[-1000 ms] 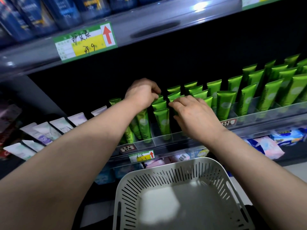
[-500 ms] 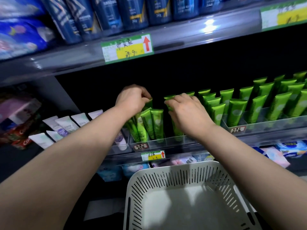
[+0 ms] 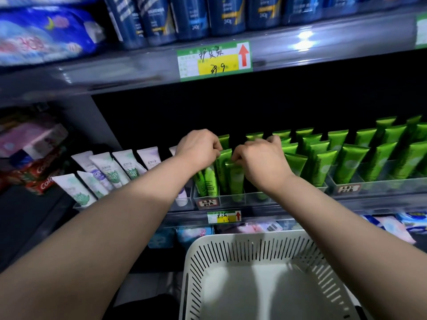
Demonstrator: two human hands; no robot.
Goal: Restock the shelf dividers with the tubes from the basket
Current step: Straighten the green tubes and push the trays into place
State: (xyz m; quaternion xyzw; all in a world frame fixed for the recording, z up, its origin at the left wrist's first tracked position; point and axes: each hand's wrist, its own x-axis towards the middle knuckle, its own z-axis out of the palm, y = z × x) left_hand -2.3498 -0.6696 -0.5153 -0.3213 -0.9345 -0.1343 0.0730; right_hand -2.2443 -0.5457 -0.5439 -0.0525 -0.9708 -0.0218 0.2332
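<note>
Green tubes [image 3: 346, 167] stand cap-down in rows inside clear shelf dividers [image 3: 254, 198] on the middle shelf. My left hand [image 3: 198, 146] has curled fingers pinching the top edge of a green tube [image 3: 223, 167] at the left end of the green rows. My right hand [image 3: 261, 155] pinches the top of the neighbouring green tube [image 3: 235, 181]. The two hands nearly touch. A white slotted basket [image 3: 231, 255] sits below the shelf in front of me; no tubes show inside it.
White and lilac tubes [image 3: 108, 169] fill dividers to the left. Blue bottles [image 3: 189, 17] and a blue pack stand on the shelf above, whose edge carries a green-yellow price tag [image 3: 213, 60]. Soft packets [image 3: 261, 227] lie on the lower shelf. Red boxes [image 3: 41, 179] sit far left.
Both hands have drawn closer together over the leftmost green tubes, the right one shifting left. The view has tilted up, showing more of the top shelf.
</note>
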